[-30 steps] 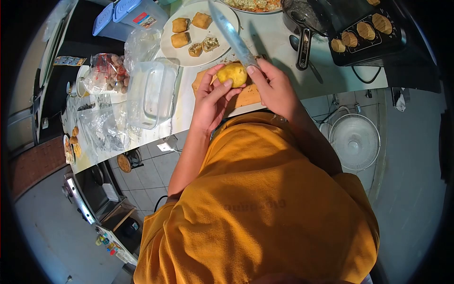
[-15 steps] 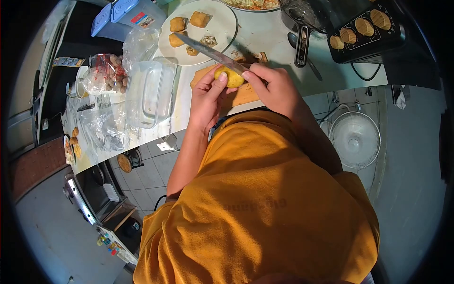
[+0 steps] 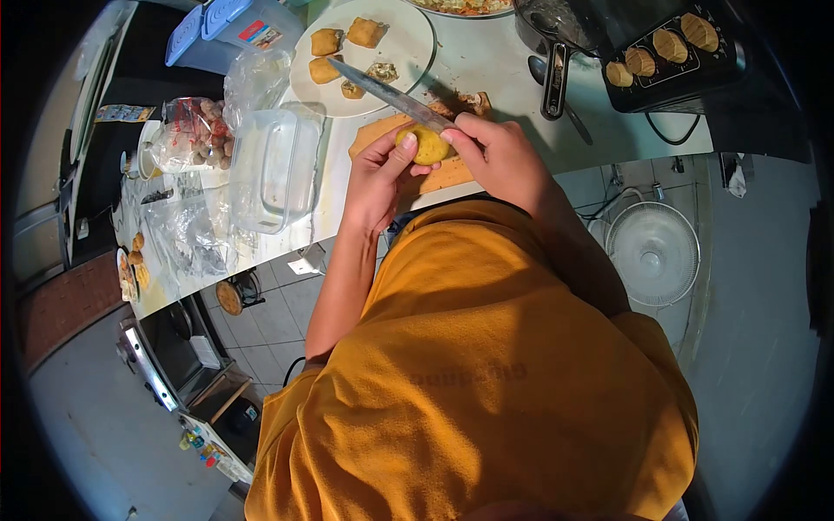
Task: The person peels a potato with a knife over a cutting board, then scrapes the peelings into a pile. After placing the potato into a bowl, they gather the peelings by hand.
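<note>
My left hand [image 3: 380, 178] is closed around a yellow potato [image 3: 426, 147], its thumb pressed on the near face. In my right hand [image 3: 499, 156] is a knife [image 3: 387, 93], its long blade pointing up and to the left across the far side of the potato. Both hands are above a wooden cutting board [image 3: 373, 137], on which dark peelings [image 3: 465, 102] lie at the far edge. The knife's handle is hidden inside my right fingers. Beyond the blade stands a white plate [image 3: 404, 39] with several golden-brown filled pastry pieces [image 3: 367, 33].
To the left are a clear plastic container [image 3: 274, 174], crumpled plastic bags [image 3: 187, 230] and a bag of round brownish items [image 3: 195, 135]. A pan handle [image 3: 554, 82] and a spoon [image 3: 577, 124] lie right of the board, near a black toaster oven [image 3: 678, 74]. A fan [image 3: 651, 252] stands below the counter.
The potato has turned slightly in my left hand, showing more of its face. The knife has shifted a little to the right along with my right hand.
</note>
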A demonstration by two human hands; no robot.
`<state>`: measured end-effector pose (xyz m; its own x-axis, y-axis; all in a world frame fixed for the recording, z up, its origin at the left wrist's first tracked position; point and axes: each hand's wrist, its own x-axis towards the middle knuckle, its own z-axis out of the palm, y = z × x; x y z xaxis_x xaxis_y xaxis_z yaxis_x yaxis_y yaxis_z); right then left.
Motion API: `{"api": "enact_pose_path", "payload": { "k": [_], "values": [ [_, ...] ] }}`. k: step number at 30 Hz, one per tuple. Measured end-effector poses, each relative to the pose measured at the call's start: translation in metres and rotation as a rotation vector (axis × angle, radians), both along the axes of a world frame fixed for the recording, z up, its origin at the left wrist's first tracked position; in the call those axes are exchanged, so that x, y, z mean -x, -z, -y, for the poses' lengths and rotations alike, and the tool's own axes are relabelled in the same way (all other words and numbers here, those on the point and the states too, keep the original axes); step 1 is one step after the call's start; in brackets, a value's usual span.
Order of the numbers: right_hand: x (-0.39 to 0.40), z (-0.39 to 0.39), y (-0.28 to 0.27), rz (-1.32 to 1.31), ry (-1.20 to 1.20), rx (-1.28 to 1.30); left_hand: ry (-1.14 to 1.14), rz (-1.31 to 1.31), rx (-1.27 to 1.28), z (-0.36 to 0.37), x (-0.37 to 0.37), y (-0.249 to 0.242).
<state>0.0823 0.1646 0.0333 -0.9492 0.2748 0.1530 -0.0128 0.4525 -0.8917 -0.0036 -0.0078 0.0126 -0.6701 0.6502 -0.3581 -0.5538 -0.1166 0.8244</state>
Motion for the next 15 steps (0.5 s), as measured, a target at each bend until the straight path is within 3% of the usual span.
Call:
{"api": "enact_pose_path", "payload": {
  "k": [7, 10, 15],
  "values": [
    [-0.003, -0.001, -0.011, 0.104, -0.086, 0.011, 0.001, -0.006, 0.049, 0.002, -0.003, -0.003],
    [0.000, 0.004, -0.007, 0.070, 0.076, -0.006, -0.015, 0.038, 0.025, -0.002, -0.005, -0.004],
    [-0.004, 0.001, -0.010, 0.058, -0.037, 0.016, 0.003, 0.061, -0.006, 0.000, 0.000, -0.005]
  ]
}}
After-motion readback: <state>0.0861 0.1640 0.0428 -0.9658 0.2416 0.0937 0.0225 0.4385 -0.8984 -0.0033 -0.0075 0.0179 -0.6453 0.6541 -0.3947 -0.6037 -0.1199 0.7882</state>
